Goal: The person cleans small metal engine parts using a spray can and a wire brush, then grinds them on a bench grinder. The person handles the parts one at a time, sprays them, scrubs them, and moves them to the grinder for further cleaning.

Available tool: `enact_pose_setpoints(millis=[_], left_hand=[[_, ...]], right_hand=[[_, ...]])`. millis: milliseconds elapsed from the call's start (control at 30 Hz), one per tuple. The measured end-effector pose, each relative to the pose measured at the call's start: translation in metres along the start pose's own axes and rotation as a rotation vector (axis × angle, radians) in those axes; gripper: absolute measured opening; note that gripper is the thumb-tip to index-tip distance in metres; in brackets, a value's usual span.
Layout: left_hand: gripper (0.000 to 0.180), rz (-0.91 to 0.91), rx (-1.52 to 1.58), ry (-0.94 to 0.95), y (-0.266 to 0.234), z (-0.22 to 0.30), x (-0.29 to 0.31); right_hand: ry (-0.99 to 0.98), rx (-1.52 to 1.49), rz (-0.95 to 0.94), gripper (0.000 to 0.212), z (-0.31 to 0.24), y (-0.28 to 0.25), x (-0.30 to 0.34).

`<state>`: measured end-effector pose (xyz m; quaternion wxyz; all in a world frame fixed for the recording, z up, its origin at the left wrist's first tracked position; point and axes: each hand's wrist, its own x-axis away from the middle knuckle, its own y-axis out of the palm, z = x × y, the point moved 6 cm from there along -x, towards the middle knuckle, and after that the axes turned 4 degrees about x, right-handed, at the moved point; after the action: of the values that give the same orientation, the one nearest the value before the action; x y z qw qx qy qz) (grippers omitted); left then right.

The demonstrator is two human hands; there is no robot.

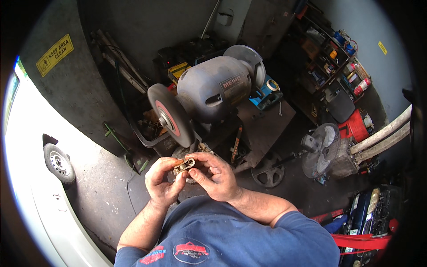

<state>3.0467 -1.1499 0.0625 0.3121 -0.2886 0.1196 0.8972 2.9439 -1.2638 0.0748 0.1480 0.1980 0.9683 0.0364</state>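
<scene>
Both of my hands meet in front of my chest, just below a bench grinder (pixel 209 86). Between them is a small brownish metal part (pixel 183 167) with a round hole at one end; its exact kind I cannot make out. My left hand (pixel 161 181) pinches the left end between thumb and fingers. The end with the hole is held by my right hand (pixel 217 178), its thumb below and fingers above. The grinder's dark left wheel (pixel 171 115) stands close above my hands, not touching them.
A bench top (pixel 271 129) carries a blue tray (pixel 266 100) and a spanner (pixel 280 109). At right stand a pedestal fan (pixel 321 149) and a loaded shelf (pixel 329 58). A white car (pixel 49 209) lies to the left, beside a wheel (pixel 59 163).
</scene>
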Motion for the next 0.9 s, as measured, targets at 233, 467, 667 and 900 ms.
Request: enact_pose_setpoints(millis=[233,467,667,900], left_hand=[[0.027,-0.132,0.063,-0.158,0.007,-0.011,0.004],[0.029,-0.051,0.242,-0.339,0.012,-0.018,0.013],[0.028,-0.054,0.367,-0.499,0.009,-0.030,0.019],[0.025,-0.019,0.562,-0.767,0.008,-0.057,0.014]], right_hand=[[0.029,0.303,-0.079,0.030,0.000,-0.016,0.002],[0.156,0.156,-0.030,0.025,0.017,-0.016,0.005],[0.106,0.221,-0.022,0.022,0.015,-0.016,0.005],[0.318,-0.055,0.072,0.015,0.047,-0.016,-0.013]])
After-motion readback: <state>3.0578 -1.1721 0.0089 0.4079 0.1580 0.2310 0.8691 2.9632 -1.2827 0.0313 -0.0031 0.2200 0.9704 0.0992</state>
